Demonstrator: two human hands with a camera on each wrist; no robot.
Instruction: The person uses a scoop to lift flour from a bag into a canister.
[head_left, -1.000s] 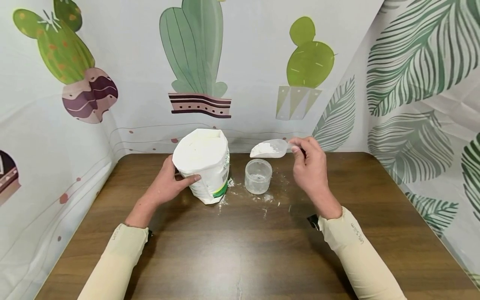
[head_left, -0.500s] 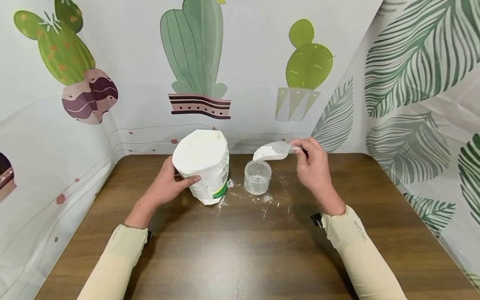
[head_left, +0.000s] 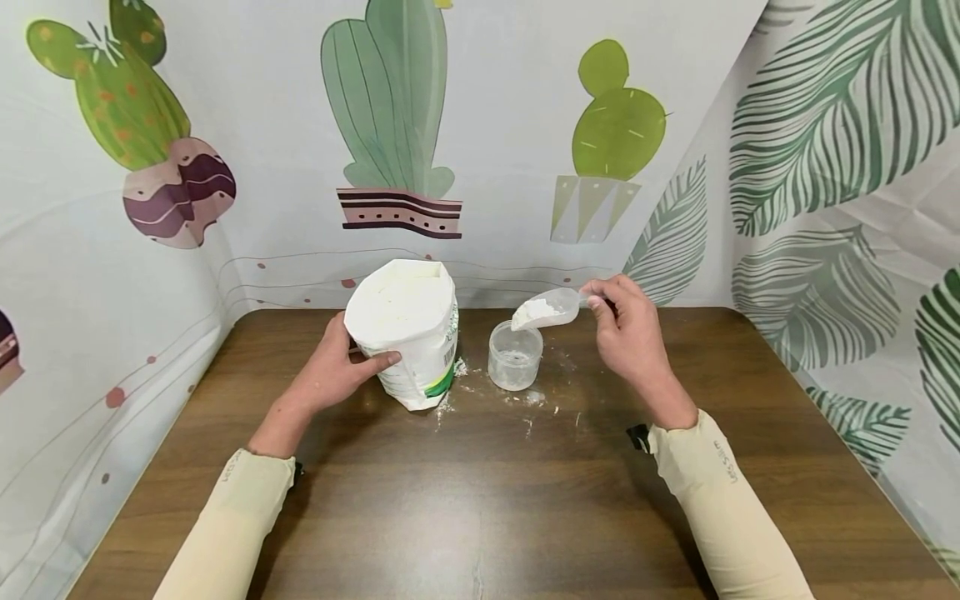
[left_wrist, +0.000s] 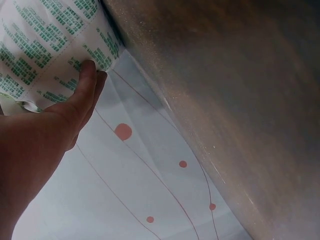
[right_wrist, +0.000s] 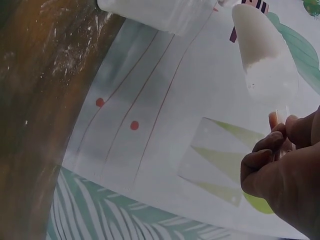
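Note:
A white paper bag (head_left: pixel 431 354) with green print stands open at the top, nearly full of white powder (head_left: pixel 401 304). My left hand (head_left: pixel 326 371) grips its left side, thumb in front; in the left wrist view fingers lie along the printed bag (left_wrist: pixel 47 35). A clear plastic scoop (head_left: pixel 567 305) carrying white powder is held by its handle in my right hand (head_left: pixel 630 337). Its tip slopes down over the rim of a clear round jar (head_left: pixel 514 375), whose inside shows a whitish film. The right wrist view shows the loaded scoop (right_wrist: pixel 272 82) from below.
The brown wooden table (head_left: pixel 420 508) has spilled powder (head_left: pixel 534 398) around the jar and beside the bag. Close behind the table's far edge hangs a cloth backdrop (head_left: pixel 510 167) printed with cacti and leaves.
My right hand has moved slightly right and the scoop's tip has dropped from above the jar to its rim, tilting more. The left hand and bag have stayed in place.

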